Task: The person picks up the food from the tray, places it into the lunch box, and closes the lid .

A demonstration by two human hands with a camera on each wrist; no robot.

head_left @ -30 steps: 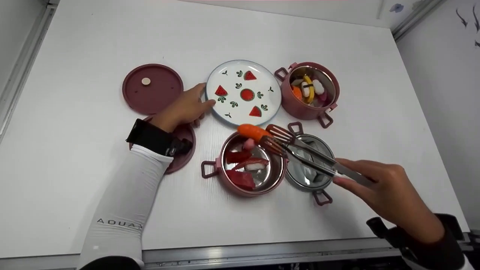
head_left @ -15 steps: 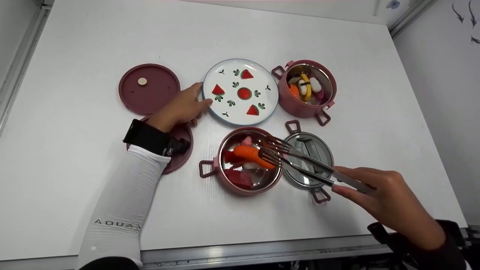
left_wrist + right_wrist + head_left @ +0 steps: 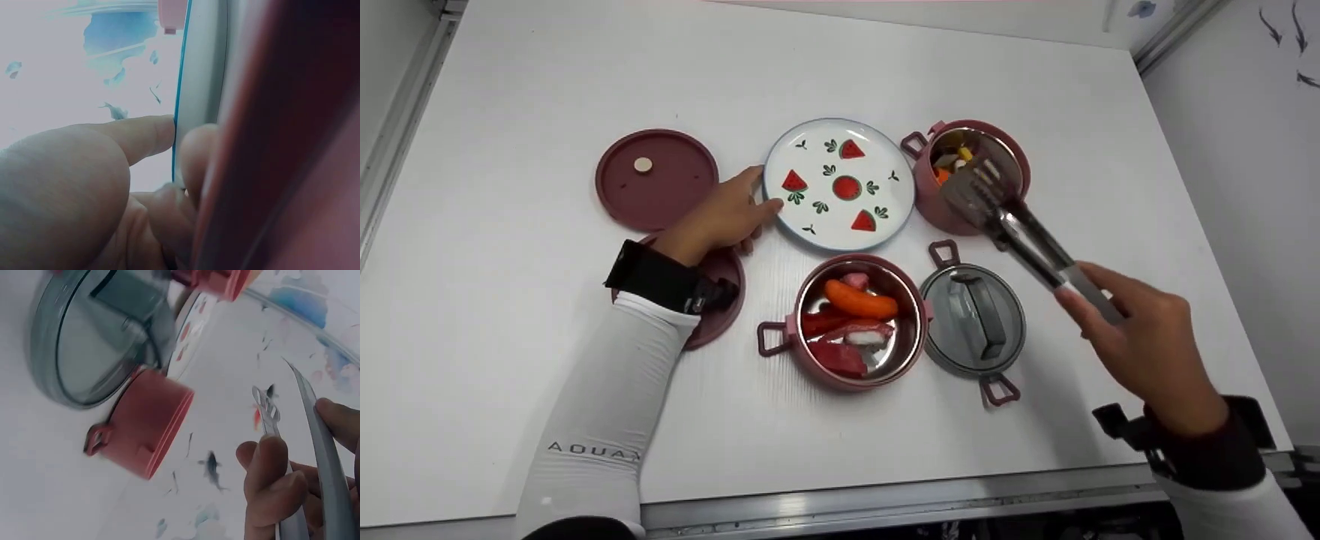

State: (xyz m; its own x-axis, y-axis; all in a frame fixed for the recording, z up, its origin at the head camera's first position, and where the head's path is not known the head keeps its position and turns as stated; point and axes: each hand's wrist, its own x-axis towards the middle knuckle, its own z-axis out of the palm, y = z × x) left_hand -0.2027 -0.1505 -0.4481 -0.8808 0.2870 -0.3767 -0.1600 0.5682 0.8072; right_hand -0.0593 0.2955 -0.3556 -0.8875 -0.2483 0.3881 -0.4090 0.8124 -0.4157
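The tongs [image 3: 997, 206], held in the right hand's [image 3: 1147, 345] grip, now hover empty over the far pink pot [image 3: 969, 176]; a second ago they carried the orange carrot [image 3: 860, 299], which now lies in the near pot [image 3: 855, 322], so that transfer looks done. The left hand [image 3: 720, 217] touches the rim of the watermelon plate [image 3: 838, 184], fingers seemingly relaxed. On the tabletop [image 3: 510, 360]: two pots, one plate, one grey lid [image 3: 973, 319], two maroon lids [image 3: 656, 178].

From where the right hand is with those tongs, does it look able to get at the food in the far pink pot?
Probably yes. The right hand holds the tongs with their tips already over the far pot, which stands uncovered, and nothing lies between them and the food inside.
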